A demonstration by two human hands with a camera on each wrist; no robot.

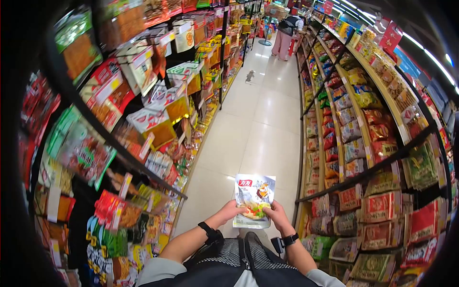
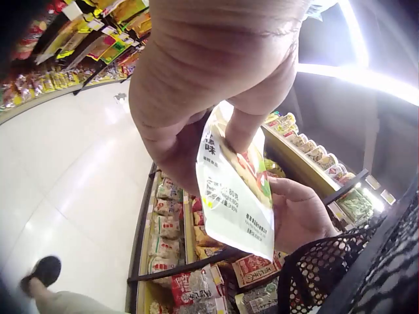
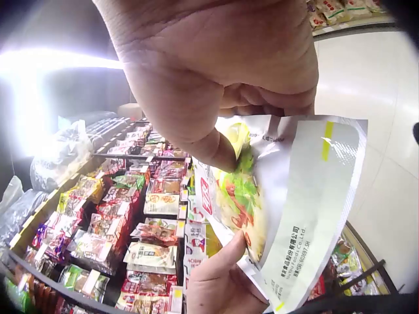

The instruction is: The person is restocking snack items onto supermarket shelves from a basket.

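A white and silver snack pouch (image 1: pixel 255 196) with a red logo and a food picture is held upright in front of the body. My left hand (image 1: pixel 230 211) pinches its lower left edge, thumb on the printed front. At the lower right edge my right hand (image 1: pixel 278 216) grips it the same way. In the left wrist view the left hand (image 2: pixel 216 72) fills the top, its thumb pressed on the pouch (image 2: pixel 236 196). The right wrist view shows the right hand (image 3: pixel 222 72) with its thumb over the picture; fingers behind the pouch are mostly hidden.
Shelves of hanging snack packets (image 1: pixel 158 119) line the left side. On the right, tiered shelves (image 1: pixel 354 119) hold bagged goods. A pale tiled aisle floor (image 1: pixel 248 129) runs between them, with a person (image 1: pixel 284 36) standing at the far end.
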